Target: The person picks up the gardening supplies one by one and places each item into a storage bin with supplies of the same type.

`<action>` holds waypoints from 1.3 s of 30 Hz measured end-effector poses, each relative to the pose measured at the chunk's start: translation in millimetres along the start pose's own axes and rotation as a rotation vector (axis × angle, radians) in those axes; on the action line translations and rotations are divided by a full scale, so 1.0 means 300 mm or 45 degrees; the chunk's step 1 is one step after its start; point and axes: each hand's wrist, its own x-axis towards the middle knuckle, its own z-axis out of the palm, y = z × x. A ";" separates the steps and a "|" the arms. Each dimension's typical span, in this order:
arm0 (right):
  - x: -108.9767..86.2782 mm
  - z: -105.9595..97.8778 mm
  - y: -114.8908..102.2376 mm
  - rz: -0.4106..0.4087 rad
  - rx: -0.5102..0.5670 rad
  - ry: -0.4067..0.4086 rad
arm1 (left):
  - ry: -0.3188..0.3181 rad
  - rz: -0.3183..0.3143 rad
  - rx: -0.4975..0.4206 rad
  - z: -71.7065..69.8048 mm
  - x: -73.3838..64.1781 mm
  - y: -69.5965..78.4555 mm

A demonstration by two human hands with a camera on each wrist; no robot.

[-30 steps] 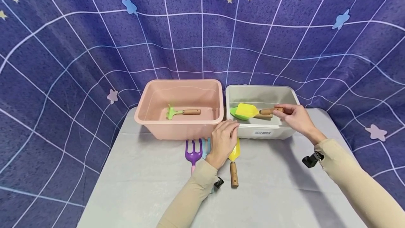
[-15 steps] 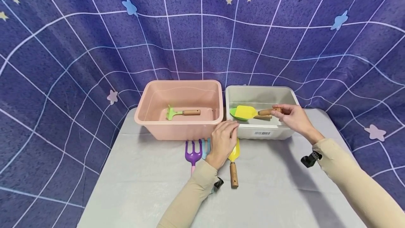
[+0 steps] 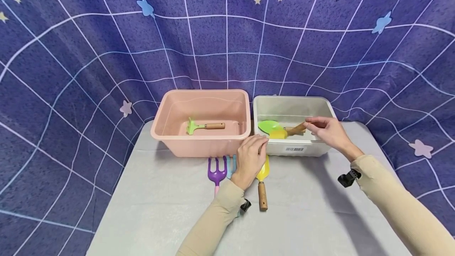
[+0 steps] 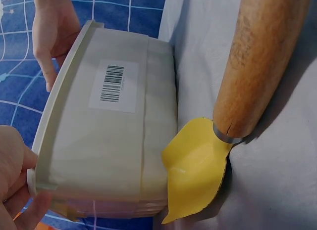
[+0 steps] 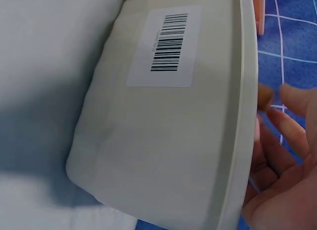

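Observation:
At the front left corner of the white plastic bin [image 3: 321, 147], my left hand [image 3: 249, 159] grips the rim. Over the bin's right part is my right hand [image 3: 328, 131], its fingertips close to the wooden handle end of a yellow toy trowel [image 3: 278, 134]. The right wrist view shows thumb and forefinger apart, with the handle end [image 5: 265, 97] just beyond them. This trowel is tilted inside the bin, blurred, its blade near the front wall. Behind it in the bin lies a green trowel [image 3: 269, 126].
A pink bin [image 3: 199, 145] at the left holds a green toy rake [image 3: 192, 126]. On the grey-covered table [image 3: 160, 208] lie a purple fork [image 3: 217, 175], a light blue tool [image 3: 230, 165] partly under the left arm, and another yellow trowel [image 3: 262, 192].
The yellow trowel has dropped and swung toward the front wall of the white bin, uncovering the green one. My right hand has barely moved; the left stays at the rim.

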 end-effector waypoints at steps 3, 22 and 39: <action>-0.004 -0.011 -0.005 -0.004 -0.012 0.027 | 0.005 0.002 -0.002 0.003 0.000 -0.001; -0.008 -0.033 -0.028 0.006 0.040 0.030 | 0.029 0.005 -0.001 0.000 0.003 0.002; -0.022 -0.045 -0.036 0.028 0.044 0.011 | 0.003 -0.017 -0.019 -0.005 0.004 0.004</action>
